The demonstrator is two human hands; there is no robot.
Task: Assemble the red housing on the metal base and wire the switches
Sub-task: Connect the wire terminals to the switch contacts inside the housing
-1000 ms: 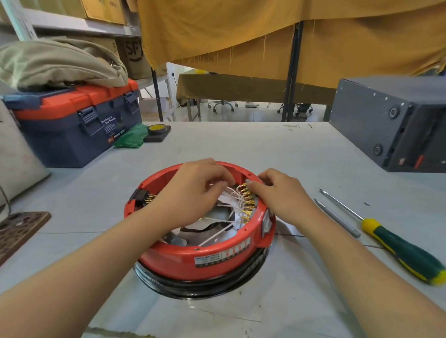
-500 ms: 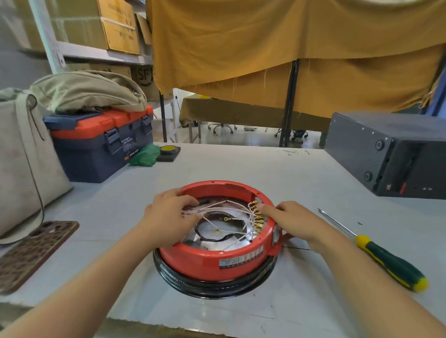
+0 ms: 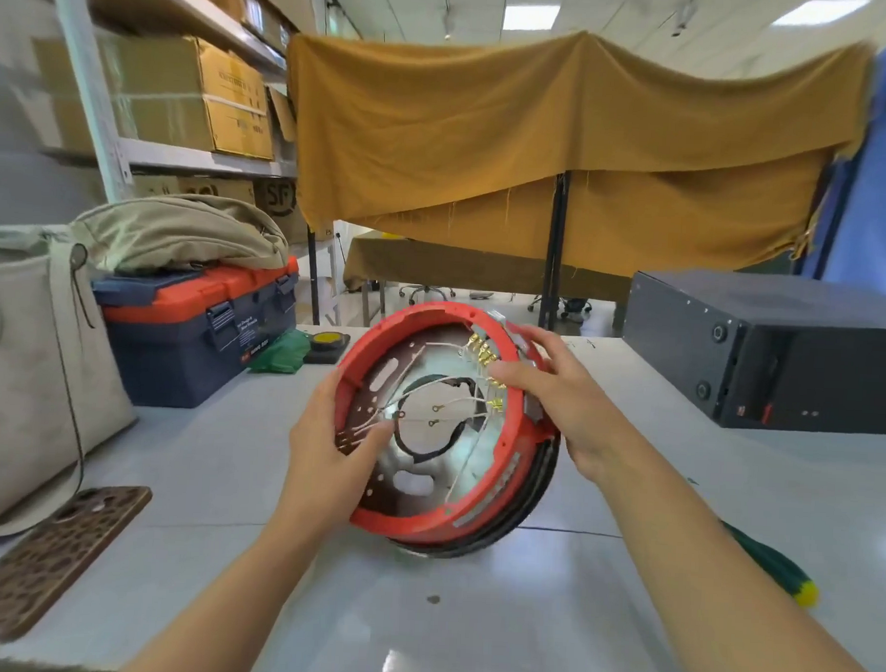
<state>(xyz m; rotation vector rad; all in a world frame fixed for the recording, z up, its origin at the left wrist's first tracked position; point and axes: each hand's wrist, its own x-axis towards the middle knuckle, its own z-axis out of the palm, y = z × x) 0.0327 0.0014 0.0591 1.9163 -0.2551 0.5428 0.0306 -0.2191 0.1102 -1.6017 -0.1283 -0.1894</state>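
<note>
- in the middle of the frame, the red housing [image 3: 479, 510] sat on the metal base [image 3: 535, 497], and both were tilted up on edge, with the lower rim on the grey table [image 3: 468, 631].
- the left hand [image 3: 332, 448] gripped the left rim of the housing, with the thumb inside on the white wires [image 3: 428, 386].
- the right hand [image 3: 555, 396] held the upper right rim, its fingers closed over the edge beside the brass terminals [image 3: 483, 355].
- the two hands were apart, on opposite sides.
- at the lower right, a green screwdriver [image 3: 776, 569] lay on the table, partly hidden by the right forearm.
- at the left of the frame stood a blue and orange toolbox [image 3: 192, 335].
</note>
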